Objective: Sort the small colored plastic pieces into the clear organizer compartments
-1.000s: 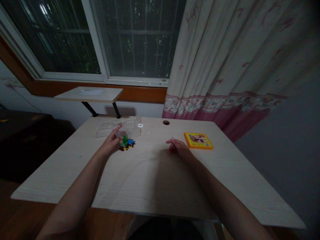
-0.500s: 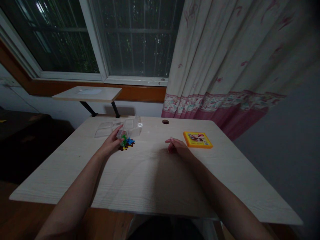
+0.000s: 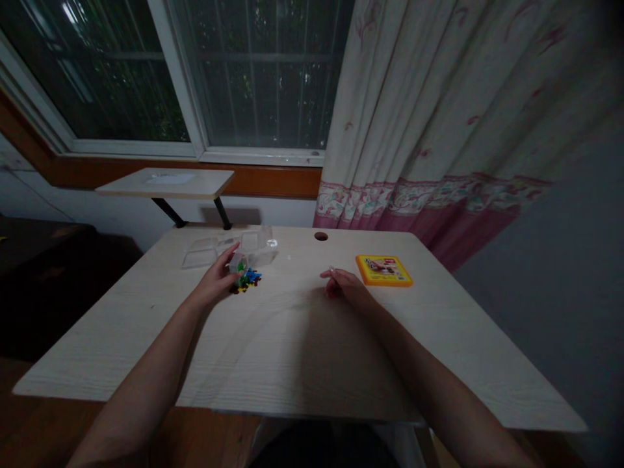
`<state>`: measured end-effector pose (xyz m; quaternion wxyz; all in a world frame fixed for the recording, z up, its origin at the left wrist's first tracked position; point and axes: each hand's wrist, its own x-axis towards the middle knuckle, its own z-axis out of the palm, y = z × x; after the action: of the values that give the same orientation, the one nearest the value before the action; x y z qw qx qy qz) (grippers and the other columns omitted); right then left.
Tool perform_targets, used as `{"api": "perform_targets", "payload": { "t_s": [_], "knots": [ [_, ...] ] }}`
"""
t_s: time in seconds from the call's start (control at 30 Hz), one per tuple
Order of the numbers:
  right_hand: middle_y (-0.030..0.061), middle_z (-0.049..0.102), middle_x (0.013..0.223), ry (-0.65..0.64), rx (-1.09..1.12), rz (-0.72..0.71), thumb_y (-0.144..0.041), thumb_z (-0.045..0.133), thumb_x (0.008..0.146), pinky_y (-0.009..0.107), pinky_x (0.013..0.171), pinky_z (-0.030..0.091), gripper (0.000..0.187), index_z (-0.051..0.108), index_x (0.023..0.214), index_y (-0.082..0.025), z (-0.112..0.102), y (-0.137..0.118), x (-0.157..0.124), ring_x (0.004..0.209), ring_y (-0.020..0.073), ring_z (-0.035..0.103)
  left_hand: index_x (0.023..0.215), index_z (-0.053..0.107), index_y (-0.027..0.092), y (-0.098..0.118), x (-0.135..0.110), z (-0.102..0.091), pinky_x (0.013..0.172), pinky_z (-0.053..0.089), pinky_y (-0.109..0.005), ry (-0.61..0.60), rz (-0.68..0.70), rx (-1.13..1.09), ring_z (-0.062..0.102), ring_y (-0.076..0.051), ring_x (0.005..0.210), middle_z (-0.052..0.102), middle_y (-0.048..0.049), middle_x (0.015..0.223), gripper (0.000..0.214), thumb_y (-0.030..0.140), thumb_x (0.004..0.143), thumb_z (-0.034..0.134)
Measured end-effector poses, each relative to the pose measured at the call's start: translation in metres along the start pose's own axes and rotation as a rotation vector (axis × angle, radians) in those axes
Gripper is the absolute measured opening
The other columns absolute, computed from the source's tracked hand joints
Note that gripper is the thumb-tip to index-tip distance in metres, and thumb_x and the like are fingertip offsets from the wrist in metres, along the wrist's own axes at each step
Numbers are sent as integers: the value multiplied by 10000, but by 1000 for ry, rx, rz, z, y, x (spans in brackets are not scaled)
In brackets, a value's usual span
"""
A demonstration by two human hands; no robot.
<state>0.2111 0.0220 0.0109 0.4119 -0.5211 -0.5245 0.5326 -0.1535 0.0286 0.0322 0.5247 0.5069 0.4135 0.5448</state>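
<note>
My left hand (image 3: 218, 279) grips a small clear plastic box (image 3: 238, 261) between thumb and fingers. The box is tipped above a pile of small coloured pieces (image 3: 252, 277) on the table's left half; blue, green, yellow and dark red-brown ones show. Some green pieces lie at the mouth of the box, partly hidden by my thumb. Over to the right, my right hand (image 3: 345, 284) hovers close to the tabletop with curled fingers and the index finger pointing left. Something small and pale shows at its fingertips, too tiny to name.
Behind my left hand lie more clear plastic containers (image 3: 260, 242) and a flat clear lid or tray (image 3: 199, 253). A flat yellow-orange box (image 3: 384, 270) rests right of my right hand. The wooden table (image 3: 253, 351) has a round hole near its back edge and a raised shelf (image 3: 170, 185).
Green pieces that filled the small clear box have dropped lower toward the pile, and its upper part now looks clear. My right hand has barely moved. The view has shifted slightly.
</note>
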Motion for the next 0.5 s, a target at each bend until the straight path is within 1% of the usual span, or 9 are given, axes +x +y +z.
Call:
{"api": "perform_targets", "payload": {
  "t_s": [0.23, 0.43, 0.5],
  "knots": [
    [-5, 648, 603, -12, 36, 16, -638, 585, 844, 281, 547, 494, 443, 686, 940, -217, 0, 2, 1, 540, 152, 609, 1405, 553, 260, -5, 2, -3, 865, 580, -418, 13, 53, 83, 663, -291, 1064, 639, -134, 1279, 777, 195, 668, 790],
    [-8, 643, 615, -13, 33, 7, -611, 573, 861, 277, 554, 500, 417, 685, 945, -218, -1, 4, 3, 543, 145, 610, 1409, 543, 265, -6, 4, -6, 919, 547, -338, -46, 63, 104, 621, -249, 1153, 592, -126, 1360, 790, 179, 670, 809],
    [-8, 641, 621, -16, 21, 7, -598, 564, 871, 275, 554, 501, 404, 684, 946, -220, -1, 3, 2, 550, 144, 612, 1384, 566, 260, -4, 2, -3, 917, 548, -343, -4, 54, 51, 619, -256, 1152, 600, -128, 1345, 761, 164, 669, 807]
  ]
}}
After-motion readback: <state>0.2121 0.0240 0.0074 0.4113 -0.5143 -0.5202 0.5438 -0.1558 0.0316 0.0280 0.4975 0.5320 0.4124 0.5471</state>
